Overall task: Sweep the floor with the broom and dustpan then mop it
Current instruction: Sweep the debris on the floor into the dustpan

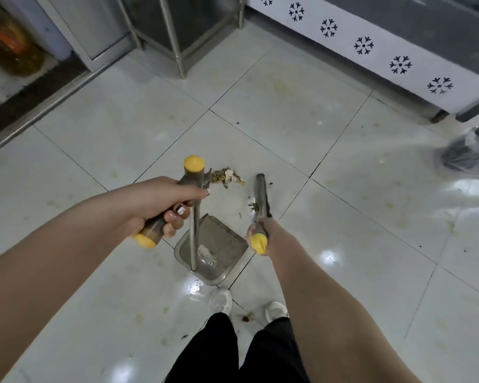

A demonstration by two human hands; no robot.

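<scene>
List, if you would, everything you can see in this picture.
dustpan: one, grey metal, yellow-capped handle, on the floor ahead of the feet
broom: one, grey pole, yellow cap, right of the dustpan
debris pile: one, yellowish-green, on the floor beyond the dustpan
floor: white tiles, stained
bin: one, dark, clear liner, right edge, blurred
cabinet panel: one, white with black snowflake patterns, top right
metal frame: one, silver, top centre
jar: one, orange-yellow contents, top left, blurred
shoes: two, white, bottom centre
trousers: black, bottom centre
left hand: grips the dustpan handle
right hand: grips the broom's top
</scene>
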